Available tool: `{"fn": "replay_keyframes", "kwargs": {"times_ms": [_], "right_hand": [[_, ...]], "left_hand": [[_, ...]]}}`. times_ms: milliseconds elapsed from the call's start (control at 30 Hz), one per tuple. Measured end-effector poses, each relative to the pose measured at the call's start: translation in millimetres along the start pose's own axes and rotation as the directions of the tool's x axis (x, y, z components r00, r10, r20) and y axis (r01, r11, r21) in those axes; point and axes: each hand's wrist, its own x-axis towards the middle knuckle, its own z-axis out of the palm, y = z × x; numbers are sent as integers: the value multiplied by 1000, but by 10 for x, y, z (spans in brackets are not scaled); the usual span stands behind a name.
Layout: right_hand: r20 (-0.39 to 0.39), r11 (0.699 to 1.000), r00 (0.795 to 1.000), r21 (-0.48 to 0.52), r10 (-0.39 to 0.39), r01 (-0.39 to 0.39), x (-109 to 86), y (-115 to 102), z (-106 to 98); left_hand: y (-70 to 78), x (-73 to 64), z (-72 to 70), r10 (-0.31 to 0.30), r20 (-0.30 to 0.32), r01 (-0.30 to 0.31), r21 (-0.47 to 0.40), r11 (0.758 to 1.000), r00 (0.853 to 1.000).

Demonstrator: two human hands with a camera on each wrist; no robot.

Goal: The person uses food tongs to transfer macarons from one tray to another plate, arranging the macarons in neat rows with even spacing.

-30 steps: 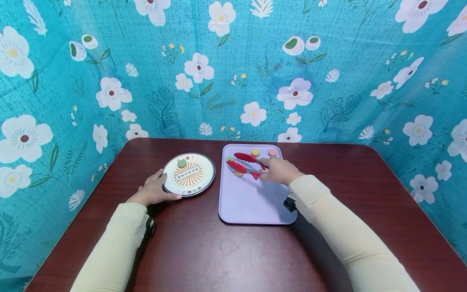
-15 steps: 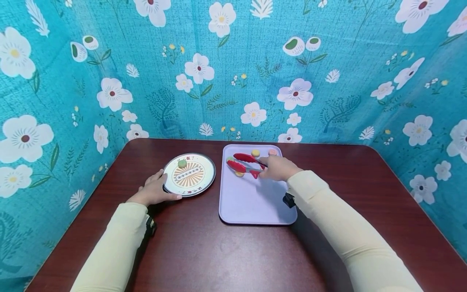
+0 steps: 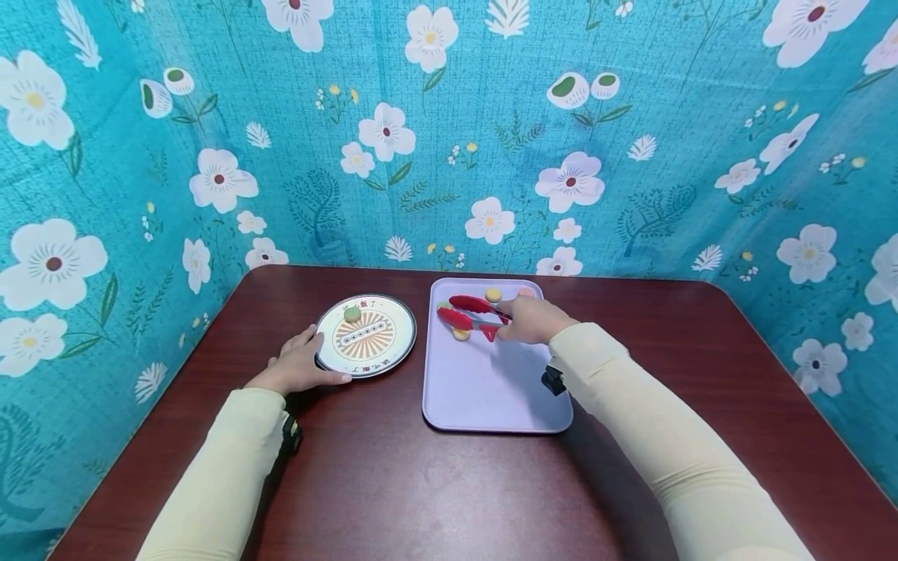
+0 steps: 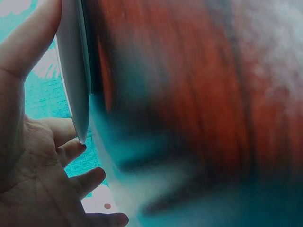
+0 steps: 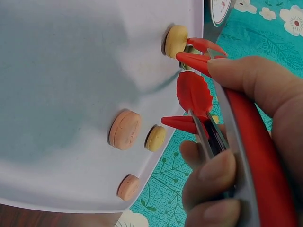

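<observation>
My left hand [image 3: 298, 362] lies at the left rim of a round patterned plate [image 3: 393, 352], fingers spread and thumb along the near edge. In the left wrist view, the thumb and a finger touch the plate's edge. A green macaron [image 3: 352, 314] sits on the plate. My right hand [image 3: 535, 321] grips red-tipped tongs [image 5: 195, 92] over a lilac tray [image 3: 484, 389]. Their heads stand apart, above a partly hidden green macaron [image 3: 443, 306] and near a yellow macaron [image 3: 461, 334]. Whether they touch the green one, I cannot tell.
Another yellow macaron [image 3: 493, 294] lies at the tray's far side. Two pink macarons show in the right wrist view, a larger one [image 5: 125, 130] and a smaller one [image 5: 128, 187]. The dark wooden table [image 3: 393, 483] meets a blue flowered cloth [image 3: 435, 187] behind.
My right hand and forearm have shifted slightly left and forward, covering more of the far pink macaron. The tongs' heads have barely moved. My left hand and the plate stay in place.
</observation>
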Motion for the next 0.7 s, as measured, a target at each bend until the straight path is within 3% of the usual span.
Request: {"fn": "replay_keyframes", "kwargs": {"times_ms": [700], "right_hand": [[-9, 1000, 1000, -12, -20, 20, -15, -1, 8]], "left_hand": [[-8, -24, 14, 41, -9, -40, 30, 999, 999]]}}
